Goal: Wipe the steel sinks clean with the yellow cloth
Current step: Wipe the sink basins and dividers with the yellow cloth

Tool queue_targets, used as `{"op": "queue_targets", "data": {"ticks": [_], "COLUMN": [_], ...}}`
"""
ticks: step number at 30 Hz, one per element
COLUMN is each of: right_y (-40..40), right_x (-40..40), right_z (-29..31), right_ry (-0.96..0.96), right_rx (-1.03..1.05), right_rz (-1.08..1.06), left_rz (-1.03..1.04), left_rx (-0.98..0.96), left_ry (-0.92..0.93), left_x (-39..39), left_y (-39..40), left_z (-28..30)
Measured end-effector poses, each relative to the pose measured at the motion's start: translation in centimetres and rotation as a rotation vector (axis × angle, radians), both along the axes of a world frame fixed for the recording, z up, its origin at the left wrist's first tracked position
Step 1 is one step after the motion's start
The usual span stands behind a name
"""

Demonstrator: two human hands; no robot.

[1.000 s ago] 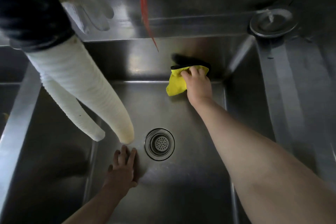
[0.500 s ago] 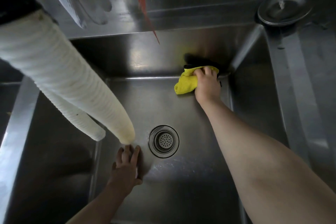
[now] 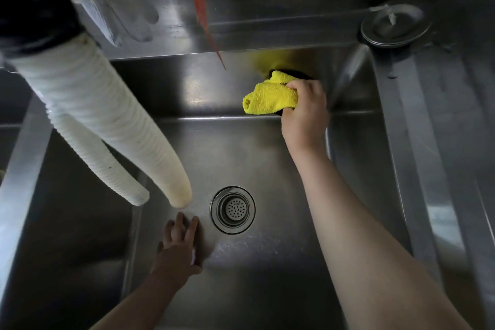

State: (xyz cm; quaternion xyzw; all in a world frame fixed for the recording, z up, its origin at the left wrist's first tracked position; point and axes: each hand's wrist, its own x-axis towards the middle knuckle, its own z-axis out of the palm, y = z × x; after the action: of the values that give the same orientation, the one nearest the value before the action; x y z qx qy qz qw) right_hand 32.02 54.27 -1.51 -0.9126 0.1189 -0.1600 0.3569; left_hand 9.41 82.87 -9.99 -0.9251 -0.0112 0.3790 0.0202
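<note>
Yellow cloth (image 3: pixel 270 95) seemingly higher than before

Dim light, glare on steel sink (image 3: pixel 267 262) floor, dark corners, wide-angle bend, blurred top-left

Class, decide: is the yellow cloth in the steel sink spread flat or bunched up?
Bunched up. The yellow cloth shows rolled folds, gripped in the right hand against the sink's back wall.

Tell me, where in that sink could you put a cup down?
Bare floor lies between the drain and the right hand with the cloth, and near the right wall beside the forearm. It is crowded at left: two hoses hang down and the left hand rests flat beside the drain.
</note>
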Motion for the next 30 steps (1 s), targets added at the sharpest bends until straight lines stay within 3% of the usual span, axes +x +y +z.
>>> {"op": "queue_targets", "data": {"ticks": [10,16,23,30], "right_y": [-2.0,-3.3,-3.8,-3.0], "right_x": [-0.9,0.8,0.4,-0.5], "right_z": [6.3,4.3,0.3,-3.6], "right_ry": [-0.406,-0.510,-0.344,-0.029], "right_rx": [-0.004,-0.104,-0.133,-0.129], "right_rz": [-0.186,-0.189,-0.125,-0.167], "left_rz": [0.003,-0.005,-0.016,-0.030], "left_rx": [0.006,0.017,0.025,0.026], "left_ry": [-0.017,-0.017,-0.012,-0.006], "left_x": [-0.1,-0.1,-0.1,0.0], "left_y": [0.1,0.1,0.1,0.1], "left_z": [-0.3,-0.4,-0.5,-0.2]}}
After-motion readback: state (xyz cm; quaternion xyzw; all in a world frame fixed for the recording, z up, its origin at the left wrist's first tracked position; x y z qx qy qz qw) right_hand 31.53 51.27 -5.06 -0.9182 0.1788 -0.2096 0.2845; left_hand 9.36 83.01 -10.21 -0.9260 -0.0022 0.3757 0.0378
